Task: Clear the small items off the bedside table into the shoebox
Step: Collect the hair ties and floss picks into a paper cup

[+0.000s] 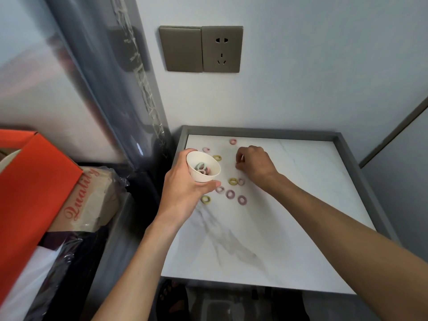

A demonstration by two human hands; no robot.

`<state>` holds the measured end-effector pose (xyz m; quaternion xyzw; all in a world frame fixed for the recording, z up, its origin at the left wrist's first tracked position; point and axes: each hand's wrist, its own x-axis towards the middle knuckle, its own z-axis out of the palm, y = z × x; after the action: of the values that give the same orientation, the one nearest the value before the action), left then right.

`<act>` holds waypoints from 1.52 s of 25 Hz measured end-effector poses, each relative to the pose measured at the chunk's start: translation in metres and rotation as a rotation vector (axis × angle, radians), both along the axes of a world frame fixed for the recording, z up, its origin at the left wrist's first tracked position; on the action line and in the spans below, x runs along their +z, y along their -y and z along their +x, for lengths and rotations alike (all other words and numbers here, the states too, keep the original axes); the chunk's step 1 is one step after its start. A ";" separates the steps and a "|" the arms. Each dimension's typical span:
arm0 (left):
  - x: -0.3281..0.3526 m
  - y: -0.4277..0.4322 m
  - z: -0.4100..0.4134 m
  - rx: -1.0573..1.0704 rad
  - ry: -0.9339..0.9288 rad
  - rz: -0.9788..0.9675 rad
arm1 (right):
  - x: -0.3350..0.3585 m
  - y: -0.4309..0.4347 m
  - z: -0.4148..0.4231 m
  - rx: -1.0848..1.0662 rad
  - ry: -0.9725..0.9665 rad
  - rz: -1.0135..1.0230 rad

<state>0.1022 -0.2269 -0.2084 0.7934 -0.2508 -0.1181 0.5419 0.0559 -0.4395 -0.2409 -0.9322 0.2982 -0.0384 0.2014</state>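
Note:
My left hand (183, 188) grips a small white paper cup (203, 169), tilted toward me, with a few pastel hair ties inside. It hovers over the left edge of the white marble bedside table (289, 239). Several small hair ties lie scattered on the table: a pink one (233, 141) at the back, a yellow one (217, 158) by the cup, a yellow one (233, 181), a purple one (230, 194) and a yellow one (205, 199). My right hand (253, 162) is down on the table with fingers curled, pinching something small that I cannot make out. The orange shoebox (27, 193) stands at the left.
A grey raised rim (254, 130) borders the table at the back and right. A brown paper bag (92, 200) in clear plastic lies beside the shoebox. A wall socket and switch plate (201, 49) sits above the table. A plastic-wrapped headboard (104, 89) runs down at left.

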 end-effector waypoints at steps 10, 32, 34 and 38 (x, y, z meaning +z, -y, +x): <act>0.003 -0.001 -0.004 -0.039 -0.006 -0.011 | 0.031 -0.005 -0.015 -0.074 0.030 0.233; 0.008 -0.022 0.023 0.177 -0.023 -0.072 | -0.004 0.009 0.047 0.083 -0.055 0.105; 0.008 -0.025 0.026 0.185 -0.025 -0.079 | -0.018 0.006 0.059 0.109 -0.049 0.051; 0.008 -0.029 0.029 0.192 -0.033 -0.075 | -0.031 -0.006 0.070 0.189 0.054 -0.039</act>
<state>0.1309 -0.1983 -0.2005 0.7910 -0.1690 -0.0694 0.5839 0.1260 -0.4338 -0.2720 -0.9586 0.2027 -0.0501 0.1938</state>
